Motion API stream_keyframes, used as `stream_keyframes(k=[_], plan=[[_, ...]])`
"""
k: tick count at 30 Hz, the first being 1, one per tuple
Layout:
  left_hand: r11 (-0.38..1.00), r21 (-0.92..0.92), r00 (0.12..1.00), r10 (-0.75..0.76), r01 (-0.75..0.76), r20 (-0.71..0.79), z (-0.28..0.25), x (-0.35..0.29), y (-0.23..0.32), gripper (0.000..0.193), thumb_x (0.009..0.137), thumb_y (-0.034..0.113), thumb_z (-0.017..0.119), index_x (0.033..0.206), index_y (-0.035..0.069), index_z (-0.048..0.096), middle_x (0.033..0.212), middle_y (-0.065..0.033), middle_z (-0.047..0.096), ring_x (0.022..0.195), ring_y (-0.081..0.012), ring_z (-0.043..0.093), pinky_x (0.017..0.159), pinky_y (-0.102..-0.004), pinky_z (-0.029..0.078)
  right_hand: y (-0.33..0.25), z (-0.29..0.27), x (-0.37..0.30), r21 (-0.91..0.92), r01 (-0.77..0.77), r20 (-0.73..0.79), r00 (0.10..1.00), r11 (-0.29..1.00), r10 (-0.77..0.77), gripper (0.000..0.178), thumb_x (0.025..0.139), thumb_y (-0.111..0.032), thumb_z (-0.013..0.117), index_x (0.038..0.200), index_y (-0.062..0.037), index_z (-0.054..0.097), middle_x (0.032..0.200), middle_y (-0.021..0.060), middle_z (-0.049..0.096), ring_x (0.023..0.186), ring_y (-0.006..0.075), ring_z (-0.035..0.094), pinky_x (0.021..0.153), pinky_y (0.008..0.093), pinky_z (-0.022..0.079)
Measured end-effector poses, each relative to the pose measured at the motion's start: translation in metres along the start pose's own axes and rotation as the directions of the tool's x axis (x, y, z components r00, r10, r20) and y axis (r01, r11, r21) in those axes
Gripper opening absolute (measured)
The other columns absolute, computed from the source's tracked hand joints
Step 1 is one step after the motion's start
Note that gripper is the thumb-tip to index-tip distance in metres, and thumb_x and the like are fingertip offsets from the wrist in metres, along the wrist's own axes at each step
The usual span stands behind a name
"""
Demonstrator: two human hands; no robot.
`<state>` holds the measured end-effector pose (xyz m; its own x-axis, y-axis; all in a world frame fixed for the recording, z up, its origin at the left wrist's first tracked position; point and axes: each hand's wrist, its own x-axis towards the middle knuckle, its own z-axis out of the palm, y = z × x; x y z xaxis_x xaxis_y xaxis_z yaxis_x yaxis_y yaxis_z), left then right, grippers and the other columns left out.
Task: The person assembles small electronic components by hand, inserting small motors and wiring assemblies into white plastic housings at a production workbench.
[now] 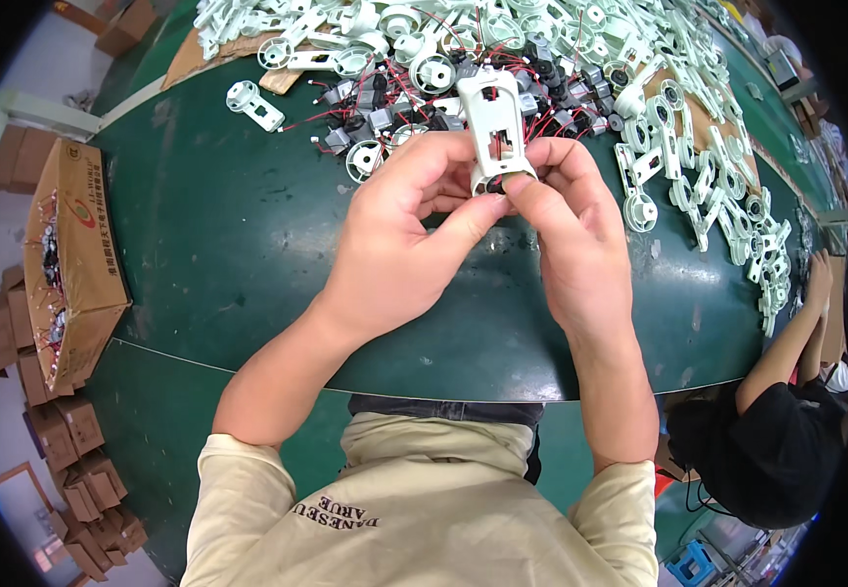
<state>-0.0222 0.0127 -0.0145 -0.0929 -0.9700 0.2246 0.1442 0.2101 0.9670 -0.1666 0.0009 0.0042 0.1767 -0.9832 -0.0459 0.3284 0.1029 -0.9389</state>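
Both my hands hold one pale white plastic housing (494, 112) above the green table. It stands roughly upright, with cut-out windows in its body and a round ring at its lower end. My left hand (409, 230) grips its left side, thumb at the ring. On the other side, my right hand (572, 220) presses its thumb onto the ring, where something dark shows inside. Just beyond my hands lies a heap of small grey motors (381, 117) with red and black wires. A single white housing (255, 106) rests apart at the far left.
A large pile of white plastic parts (580, 29) covers the far side of the green table (218, 245) and runs down its right. An open cardboard box (86, 245) with wired parts stands at the left. Another person (766, 440) in black works at the right.
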Motion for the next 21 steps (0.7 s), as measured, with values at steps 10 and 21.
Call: stream_keyframes(k=[10, 21], plan=[[0.99, 0.135, 0.997, 0.056, -0.049, -0.049, 0.002, 0.001, -0.001, 0.028, 0.082, -0.002, 0.065, 0.109, 0.0, 0.058, 0.093, -0.0061, 0.057, 0.079, -0.0125, 0.062, 0.072, -0.0266, 0.054, 0.003, -0.002, 0.002, -0.074, 0.009, -0.007, 1.0, 0.997, -0.01, 0.022, 0.087, -0.009, 0.06, 0.104, 0.0002, 0.049, 0.092, 0.0042, 0.057, 0.082, 0.0078, 0.053, 0.073, 0.0223, 0.045], [0.995, -0.075, 0.997, -0.071, 0.071, 0.007, -0.002, 0.001, 0.009, 0.022, 0.09, 0.002, 0.058, 0.111, -0.002, 0.054, 0.098, -0.0044, 0.06, 0.088, -0.0098, 0.059, 0.077, -0.0262, 0.05, -0.006, -0.01, 0.003, -0.004, -0.044, 0.131, 0.99, 0.999, 0.044, 0.027, 0.09, -0.004, 0.061, 0.114, 0.0027, 0.05, 0.101, 0.0061, 0.06, 0.095, 0.01, 0.057, 0.084, 0.0232, 0.047]])
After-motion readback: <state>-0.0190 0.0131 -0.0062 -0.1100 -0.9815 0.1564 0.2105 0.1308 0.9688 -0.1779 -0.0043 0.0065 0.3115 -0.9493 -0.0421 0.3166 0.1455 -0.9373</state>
